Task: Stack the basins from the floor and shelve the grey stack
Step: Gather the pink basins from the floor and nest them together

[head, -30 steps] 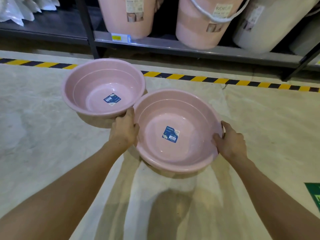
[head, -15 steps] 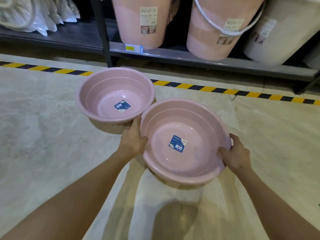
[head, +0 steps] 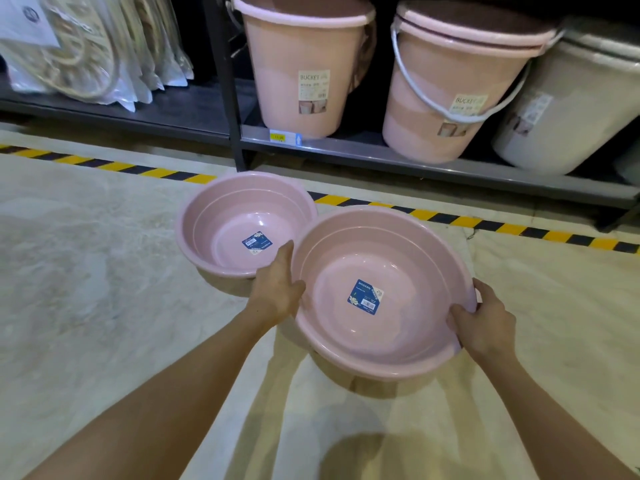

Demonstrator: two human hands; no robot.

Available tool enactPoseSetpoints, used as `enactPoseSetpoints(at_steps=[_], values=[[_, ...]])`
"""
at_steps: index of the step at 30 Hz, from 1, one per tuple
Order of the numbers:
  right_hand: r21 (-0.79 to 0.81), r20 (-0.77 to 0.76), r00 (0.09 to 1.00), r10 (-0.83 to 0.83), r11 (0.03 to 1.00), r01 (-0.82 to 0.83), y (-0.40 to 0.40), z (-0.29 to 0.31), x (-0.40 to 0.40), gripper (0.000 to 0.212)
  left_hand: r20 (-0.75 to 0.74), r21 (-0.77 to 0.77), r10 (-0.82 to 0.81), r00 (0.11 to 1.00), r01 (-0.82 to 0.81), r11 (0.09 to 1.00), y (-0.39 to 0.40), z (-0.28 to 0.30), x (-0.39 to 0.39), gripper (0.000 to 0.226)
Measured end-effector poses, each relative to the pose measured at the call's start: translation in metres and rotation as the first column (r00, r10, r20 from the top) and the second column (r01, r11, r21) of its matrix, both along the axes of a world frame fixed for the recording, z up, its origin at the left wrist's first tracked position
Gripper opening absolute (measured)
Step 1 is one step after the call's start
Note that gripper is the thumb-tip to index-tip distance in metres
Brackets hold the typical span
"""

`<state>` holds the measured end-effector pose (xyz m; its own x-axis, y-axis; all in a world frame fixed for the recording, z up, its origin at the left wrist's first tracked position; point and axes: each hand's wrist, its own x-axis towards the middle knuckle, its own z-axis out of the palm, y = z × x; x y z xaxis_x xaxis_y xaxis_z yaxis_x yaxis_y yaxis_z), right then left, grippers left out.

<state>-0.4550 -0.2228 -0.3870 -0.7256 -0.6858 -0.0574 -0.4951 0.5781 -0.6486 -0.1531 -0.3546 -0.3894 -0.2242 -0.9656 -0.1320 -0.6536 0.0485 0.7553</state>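
Note:
I hold a pink basin (head: pixel 398 327) with a blue label inside it, lifted off the floor and tilted toward me. My left hand (head: pixel 277 289) grips its left rim and my right hand (head: pixel 481 320) grips its right rim. A second pink basin (head: pixel 221 216), also labelled, sits on the floor just behind and to the left, its rim overlapped by the held one. No grey basin is in view.
A low metal shelf (head: pixel 415 161) runs along the back with two pink buckets (head: pixel 304 74) (head: pixel 446 95) and a pale bucket (head: pixel 568 109). Bagged goods (head: pixel 86 50) lie on the left shelf. Yellow-black floor tape (head: pixel 485 223) runs in front of the shelf.
The held basin has risen slightly and moved toward the floor basin, now overlapping its rim. My view has tilted up, so more of the shelf shows.

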Motion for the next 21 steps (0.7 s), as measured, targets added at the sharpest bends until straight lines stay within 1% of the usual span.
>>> enactPoseSetpoints(at_steps=[3, 5, 7, 9, 12, 14, 17, 19, 21], values=[[-0.037, -0.040, 0.999, 0.002, 0.999, -0.004, -0.026, 0.033, -0.003, 0.063, 0.045, -0.013, 0.027, 0.999, -0.026, 1.000, -0.015, 0.036, 0.001, 0.076], [-0.056, -0.059, 0.998, 0.008, 0.998, -0.011, -0.042, 0.058, -0.001, 0.062, 0.021, -0.028, 0.054, 0.998, -0.053, 0.998, -0.023, 0.069, 0.003, 0.075], [-0.075, -0.051, 0.998, 0.031, 0.997, -0.035, -0.057, 0.088, 0.003, 0.061, -0.006, -0.078, 0.064, 0.998, -0.065, 0.995, -0.030, 0.104, 0.010, 0.068], [-0.099, -0.043, 0.997, 0.071, 0.992, -0.075, -0.073, 0.121, 0.010, 0.060, 0.018, -0.126, 0.084, 0.996, -0.081, 0.989, -0.037, 0.142, 0.022, 0.063], [-0.135, -0.045, 0.985, 0.168, 0.976, -0.172, -0.102, 0.168, 0.029, 0.057, 0.094, -0.118, 0.171, 0.981, -0.160, 0.980, -0.046, 0.195, 0.048, 0.066], [-0.151, -0.035, 0.972, 0.232, 0.960, -0.235, -0.120, 0.191, 0.048, 0.054, 0.109, -0.125, 0.239, 0.965, -0.226, 0.966, -0.051, 0.220, 0.070, 0.065], [-0.157, -0.045, 0.955, 0.292, 0.942, -0.295, -0.148, 0.205, 0.079, 0.055, 0.105, -0.128, 0.304, 0.947, -0.290, 0.948, -0.060, 0.233, 0.099, 0.066], [-0.150, -0.065, 0.953, 0.294, 0.942, -0.301, -0.168, 0.200, 0.096, 0.055, 0.088, -0.105, 0.336, 0.938, -0.327, 0.939, -0.073, 0.228, 0.114, 0.067], [-0.109, -0.073, 0.951, 0.299, 0.946, -0.306, -0.189, 0.187, 0.108, 0.055, 0.093, -0.089, 0.354, 0.930, -0.347, 0.934, -0.089, 0.213, 0.125, 0.066]])
